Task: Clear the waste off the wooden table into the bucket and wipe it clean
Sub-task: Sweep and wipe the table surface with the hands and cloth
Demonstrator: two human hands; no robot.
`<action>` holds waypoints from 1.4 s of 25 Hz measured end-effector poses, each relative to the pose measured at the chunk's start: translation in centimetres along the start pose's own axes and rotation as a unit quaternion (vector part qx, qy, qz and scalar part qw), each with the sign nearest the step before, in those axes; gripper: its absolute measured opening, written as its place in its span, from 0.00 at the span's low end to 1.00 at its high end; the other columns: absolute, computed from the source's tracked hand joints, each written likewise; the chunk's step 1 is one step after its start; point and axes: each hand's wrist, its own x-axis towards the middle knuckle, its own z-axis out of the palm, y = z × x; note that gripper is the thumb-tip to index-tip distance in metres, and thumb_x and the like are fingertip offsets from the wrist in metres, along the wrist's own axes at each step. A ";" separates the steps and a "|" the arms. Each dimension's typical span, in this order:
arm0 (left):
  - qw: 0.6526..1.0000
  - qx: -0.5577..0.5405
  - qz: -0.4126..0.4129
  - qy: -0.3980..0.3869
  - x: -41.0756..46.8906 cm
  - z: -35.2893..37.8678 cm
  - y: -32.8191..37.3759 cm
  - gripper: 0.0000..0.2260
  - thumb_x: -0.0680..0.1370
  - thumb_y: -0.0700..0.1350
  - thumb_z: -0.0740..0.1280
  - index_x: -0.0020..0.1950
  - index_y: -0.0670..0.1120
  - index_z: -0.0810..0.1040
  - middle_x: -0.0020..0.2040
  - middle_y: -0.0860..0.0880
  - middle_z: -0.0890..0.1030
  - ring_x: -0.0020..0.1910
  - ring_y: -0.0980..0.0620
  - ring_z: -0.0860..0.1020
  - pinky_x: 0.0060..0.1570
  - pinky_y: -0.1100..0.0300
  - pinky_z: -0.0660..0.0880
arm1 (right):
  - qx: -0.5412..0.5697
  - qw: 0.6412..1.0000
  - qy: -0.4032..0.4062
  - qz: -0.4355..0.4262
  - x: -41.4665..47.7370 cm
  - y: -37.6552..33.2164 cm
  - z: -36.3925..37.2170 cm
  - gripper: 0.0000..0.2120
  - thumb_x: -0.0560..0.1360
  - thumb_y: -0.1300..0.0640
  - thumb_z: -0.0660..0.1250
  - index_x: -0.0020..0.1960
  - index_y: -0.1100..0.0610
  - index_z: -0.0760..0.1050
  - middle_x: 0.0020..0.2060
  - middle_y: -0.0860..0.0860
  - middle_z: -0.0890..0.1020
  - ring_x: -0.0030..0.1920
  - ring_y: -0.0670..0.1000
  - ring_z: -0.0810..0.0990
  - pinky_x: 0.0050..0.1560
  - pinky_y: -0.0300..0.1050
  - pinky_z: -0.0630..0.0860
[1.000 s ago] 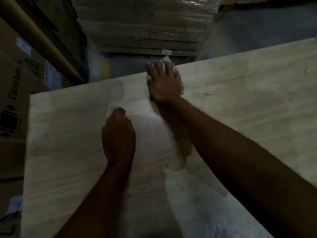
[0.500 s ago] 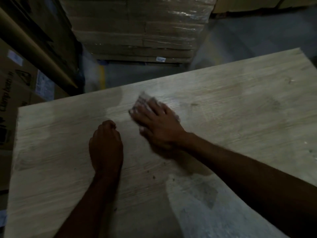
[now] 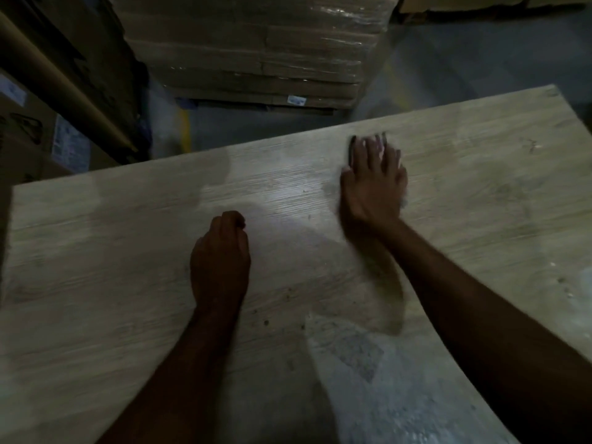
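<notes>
Wooden surface [image 3: 96, 267], patchy with streaks: the left hand [image 3: 221, 261] rests on it, fingers [image 3: 234, 221] curled into a fist. Beyond and right of that hand, the right hand [image 3: 373, 190] presses a blurred pale cloth [image 3: 381, 150] under spread fingers. Farther beyond, wrapped cartons [image 3: 256, 43].

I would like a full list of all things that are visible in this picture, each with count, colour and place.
wooden table: one, pale brown, fills the lower frame
wipe: one, whitish, blurred, mostly hidden under the right hand
specks: several, dark, on the table, lower centre
wrapped box stack: one, brown, beyond the table
cardboard boxes: some, brown, far left
cardboard tube: one, brown, slanting, upper left
floor: grey, upper right
left hand: one, fist resting on the table
right hand: one, fingers spread, pressing the wipe
</notes>
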 end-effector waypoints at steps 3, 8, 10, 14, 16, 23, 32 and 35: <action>1.000 -0.004 -0.009 0.014 0.1 -0.3 0.5 0.06 0.82 0.46 0.61 0.59 0.50 0.73 0.50 0.44 0.81 0.41 0.39 0.80 0.40 0.46 0.77 | -0.025 0.965 -0.066 -0.253 -10.4 -2.4 2.7 0.31 0.84 0.43 0.52 0.84 0.44 0.44 0.84 0.53 0.48 0.83 0.61 0.45 0.81 0.61 0.47; 1.000 0.013 0.001 0.023 -0.1 0.1 -0.1 0.09 0.84 0.48 0.59 0.59 0.46 0.74 0.51 0.43 0.80 0.44 0.40 0.79 0.43 0.47 0.75 | -0.019 1.000 0.008 -0.023 -3.1 0.2 -0.2 0.28 0.86 0.45 0.48 0.84 0.51 0.50 0.83 0.57 0.51 0.82 0.62 0.50 0.79 0.63 0.55; 0.999 0.014 0.027 0.041 0.1 0.7 -0.3 0.10 0.85 0.48 0.59 0.58 0.43 0.76 0.50 0.41 0.80 0.45 0.40 0.79 0.45 0.47 0.75 | -0.007 1.000 0.019 0.013 -6.7 -3.0 1.4 0.29 0.86 0.47 0.50 0.84 0.55 0.52 0.83 0.60 0.53 0.82 0.64 0.52 0.79 0.63 0.55; 0.996 0.026 0.073 0.038 -2.6 0.0 -1.3 0.13 0.85 0.46 0.58 0.63 0.44 0.77 0.57 0.41 0.78 0.54 0.39 0.76 0.56 0.47 0.72 | -0.043 0.974 -0.017 -0.223 -14.9 -3.2 3.0 0.29 0.84 0.45 0.52 0.84 0.49 0.51 0.83 0.55 0.55 0.81 0.62 0.55 0.74 0.61 0.61; 0.998 0.036 0.057 0.005 -6.4 -0.3 -1.6 0.15 0.85 0.46 0.59 0.71 0.46 0.75 0.67 0.42 0.75 0.63 0.40 0.73 0.63 0.47 0.70 | -0.064 0.996 0.040 -0.049 -8.6 0.1 1.0 0.28 0.84 0.44 0.48 0.83 0.48 0.53 0.83 0.55 0.56 0.81 0.62 0.57 0.73 0.64 0.63; 0.998 -0.038 0.047 0.031 -9.5 -0.9 -2.1 0.16 0.83 0.40 0.60 0.71 0.44 0.76 0.72 0.43 0.74 0.71 0.42 0.72 0.70 0.48 0.68 | -0.081 0.950 -0.034 -0.301 -17.9 -2.9 3.9 0.29 0.85 0.43 0.51 0.83 0.47 0.52 0.83 0.54 0.58 0.82 0.61 0.54 0.78 0.64 0.53; 0.997 -0.013 0.073 0.035 -9.3 -1.1 -2.0 0.21 0.78 0.38 0.58 0.70 0.42 0.77 0.70 0.44 0.77 0.66 0.40 0.74 0.64 0.47 0.71 | -0.085 0.943 -0.038 -0.319 -25.9 -1.3 3.9 0.30 0.84 0.43 0.51 0.84 0.47 0.49 0.83 0.54 0.55 0.83 0.60 0.52 0.79 0.65 0.51; 0.997 -0.019 0.073 0.033 -9.3 -0.5 -2.4 0.21 0.78 0.37 0.60 0.71 0.41 0.76 0.71 0.44 0.76 0.69 0.40 0.72 0.68 0.47 0.68 | -0.066 0.997 0.035 -0.009 -17.4 1.3 1.3 0.29 0.85 0.43 0.47 0.84 0.50 0.49 0.83 0.56 0.55 0.82 0.62 0.54 0.78 0.68 0.53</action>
